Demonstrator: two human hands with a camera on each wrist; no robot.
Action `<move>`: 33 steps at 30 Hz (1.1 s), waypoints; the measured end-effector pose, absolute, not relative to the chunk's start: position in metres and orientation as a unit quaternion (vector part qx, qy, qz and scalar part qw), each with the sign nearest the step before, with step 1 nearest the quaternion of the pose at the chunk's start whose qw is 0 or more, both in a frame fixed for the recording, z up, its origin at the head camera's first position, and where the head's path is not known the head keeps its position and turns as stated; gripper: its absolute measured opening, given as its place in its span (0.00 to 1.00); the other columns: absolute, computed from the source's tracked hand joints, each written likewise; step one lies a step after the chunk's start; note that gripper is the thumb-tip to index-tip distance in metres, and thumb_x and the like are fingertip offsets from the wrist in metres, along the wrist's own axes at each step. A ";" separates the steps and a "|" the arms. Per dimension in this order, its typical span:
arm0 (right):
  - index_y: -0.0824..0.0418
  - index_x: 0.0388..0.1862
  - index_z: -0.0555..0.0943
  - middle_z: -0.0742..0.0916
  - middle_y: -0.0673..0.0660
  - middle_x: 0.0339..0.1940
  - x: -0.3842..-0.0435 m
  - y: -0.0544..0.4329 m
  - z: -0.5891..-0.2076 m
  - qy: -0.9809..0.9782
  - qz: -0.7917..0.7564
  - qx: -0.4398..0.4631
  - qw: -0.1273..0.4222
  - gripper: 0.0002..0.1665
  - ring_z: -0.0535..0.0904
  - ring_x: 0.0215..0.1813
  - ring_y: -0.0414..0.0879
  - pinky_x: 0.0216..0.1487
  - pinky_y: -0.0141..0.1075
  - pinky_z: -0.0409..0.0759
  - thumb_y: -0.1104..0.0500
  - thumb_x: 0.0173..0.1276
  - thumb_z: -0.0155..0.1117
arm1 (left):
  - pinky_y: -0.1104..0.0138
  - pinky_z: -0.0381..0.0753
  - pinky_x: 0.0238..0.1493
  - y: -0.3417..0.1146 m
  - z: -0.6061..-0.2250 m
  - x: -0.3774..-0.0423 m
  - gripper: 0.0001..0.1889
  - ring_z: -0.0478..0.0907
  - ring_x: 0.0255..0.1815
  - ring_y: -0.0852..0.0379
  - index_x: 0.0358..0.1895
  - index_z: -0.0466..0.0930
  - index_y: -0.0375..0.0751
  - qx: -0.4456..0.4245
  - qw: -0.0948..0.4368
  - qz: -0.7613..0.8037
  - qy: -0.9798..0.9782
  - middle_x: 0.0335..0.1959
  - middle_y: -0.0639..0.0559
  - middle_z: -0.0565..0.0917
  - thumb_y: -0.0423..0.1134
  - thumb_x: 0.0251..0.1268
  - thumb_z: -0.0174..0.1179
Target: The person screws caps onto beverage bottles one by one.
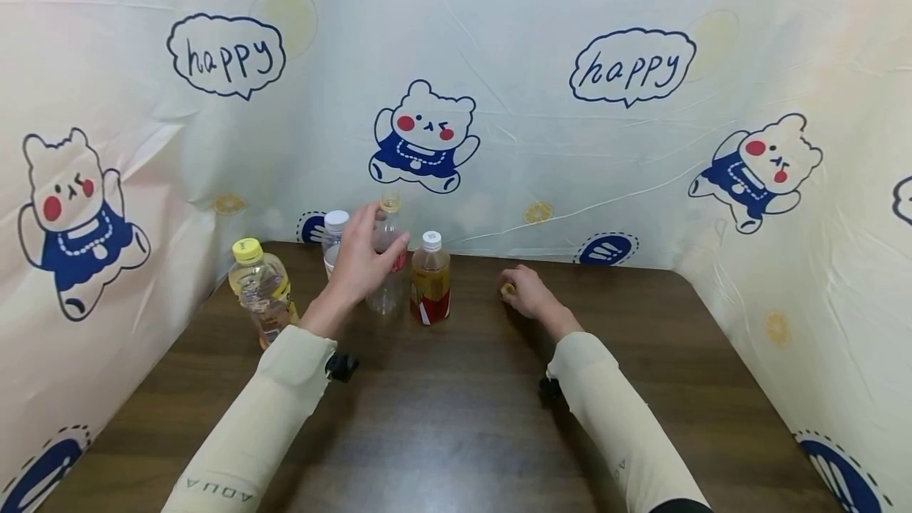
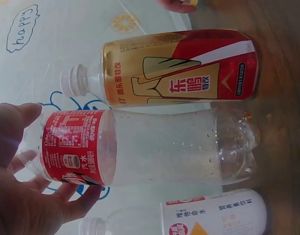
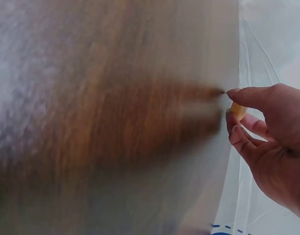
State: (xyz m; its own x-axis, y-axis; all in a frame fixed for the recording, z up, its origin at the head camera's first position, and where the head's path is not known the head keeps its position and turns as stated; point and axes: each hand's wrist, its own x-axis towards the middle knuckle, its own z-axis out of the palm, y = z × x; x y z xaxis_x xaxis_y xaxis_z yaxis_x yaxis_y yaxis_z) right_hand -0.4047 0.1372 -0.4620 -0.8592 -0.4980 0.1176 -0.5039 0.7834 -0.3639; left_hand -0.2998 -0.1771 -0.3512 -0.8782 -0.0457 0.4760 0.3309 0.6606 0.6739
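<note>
My left hand is around the upper part of a clear plastic bottle with a red label, its thumb and fingers spread loosely at the shoulder. That bottle stands upright on the table; its neck has no cap and shows a yellowish ring. Right of it stands a gold-and-red drink bottle with a white cap. Behind the left hand, a white-capped bottle with a white label is partly hidden. Over the table, to the right of the bottles, my right hand pinches a small yellow bottle cap between thumb and fingers.
A yellow-capped bottle with a yellow label stands at the left, partly behind the left forearm. The brown wooden table ends at a pale printed curtain at the back and both sides.
</note>
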 end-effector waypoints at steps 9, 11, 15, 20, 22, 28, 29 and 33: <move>0.64 0.53 0.82 0.83 0.62 0.47 -0.398 0.145 -0.443 -0.937 0.243 0.252 0.009 0.16 0.79 0.50 0.55 0.54 0.49 0.81 0.67 0.67 0.69 | 0.41 0.75 0.65 -0.179 -0.358 -0.288 0.34 0.71 0.68 0.39 0.73 0.67 0.44 -0.090 0.229 -0.401 -0.883 0.66 0.39 0.74 0.50 0.69 0.67; 0.64 0.53 0.82 0.84 0.61 0.46 -0.396 0.147 -0.438 -0.932 0.251 0.260 0.017 0.15 0.80 0.48 0.53 0.53 0.48 0.82 0.67 0.67 0.69 | 0.41 0.76 0.63 -0.179 -0.359 -0.286 0.34 0.71 0.68 0.39 0.73 0.67 0.44 -0.095 0.223 -0.402 -0.883 0.66 0.39 0.74 0.50 0.69 0.68; 0.66 0.52 0.83 0.86 0.60 0.43 -0.390 0.150 -0.426 -0.922 0.267 0.279 0.030 0.14 0.81 0.45 0.52 0.51 0.48 0.82 0.67 0.67 0.70 | 0.41 0.77 0.61 -0.177 -0.361 -0.283 0.34 0.72 0.67 0.38 0.73 0.67 0.44 -0.108 0.221 -0.402 -0.882 0.65 0.38 0.74 0.49 0.69 0.68; 0.67 0.53 0.83 0.86 0.59 0.44 -0.381 0.151 -0.412 -0.913 0.285 0.288 0.046 0.15 0.82 0.44 0.50 0.49 0.47 0.83 0.66 0.68 0.71 | 0.41 0.76 0.63 -0.174 -0.366 -0.282 0.34 0.72 0.66 0.37 0.73 0.68 0.41 -0.120 0.218 -0.405 -0.880 0.64 0.37 0.75 0.48 0.69 0.68; 0.67 0.54 0.83 0.87 0.59 0.44 -0.378 0.151 -0.407 -0.907 0.293 0.298 0.055 0.16 0.83 0.43 0.50 0.48 0.46 0.84 0.66 0.68 0.71 | 0.42 0.76 0.64 -0.173 -0.369 -0.282 0.34 0.72 0.67 0.38 0.74 0.68 0.42 -0.122 0.213 -0.408 -0.879 0.65 0.37 0.75 0.49 0.69 0.68; 0.63 0.53 0.84 0.87 0.57 0.43 -0.363 0.149 -0.394 -0.891 0.314 0.321 0.072 0.16 0.84 0.41 0.47 0.45 0.43 0.85 0.63 0.68 0.72 | 0.42 0.74 0.66 -0.170 -0.373 -0.281 0.34 0.72 0.67 0.40 0.74 0.68 0.43 -0.128 0.218 -0.418 -0.873 0.66 0.40 0.75 0.49 0.68 0.68; 0.62 0.53 0.84 0.88 0.57 0.43 -0.359 0.148 -0.391 -0.888 0.318 0.323 0.072 0.15 0.84 0.41 0.47 0.45 0.43 0.84 0.61 0.69 0.72 | 0.42 0.74 0.66 -0.170 -0.374 -0.280 0.34 0.73 0.67 0.40 0.74 0.68 0.43 -0.130 0.221 -0.418 -0.871 0.66 0.40 0.75 0.48 0.68 0.69; 0.58 0.53 0.84 0.89 0.53 0.42 -0.346 0.146 -0.381 -0.882 0.329 0.332 0.064 0.15 0.84 0.39 0.44 0.42 0.41 0.84 0.55 0.71 0.71 | 0.43 0.74 0.67 -0.167 -0.375 -0.277 0.34 0.72 0.68 0.40 0.74 0.68 0.42 -0.139 0.224 -0.423 -0.867 0.67 0.40 0.75 0.47 0.68 0.69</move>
State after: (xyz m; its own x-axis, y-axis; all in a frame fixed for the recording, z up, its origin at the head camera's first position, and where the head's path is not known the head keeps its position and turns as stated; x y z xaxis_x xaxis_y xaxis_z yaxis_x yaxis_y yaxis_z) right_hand -0.3464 0.1458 -0.3811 -0.7715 -0.5429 0.3318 -0.6276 0.5635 -0.5371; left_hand -0.2773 -0.1668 -0.3749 -0.8605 0.0516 0.5069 0.4311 0.6038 0.6705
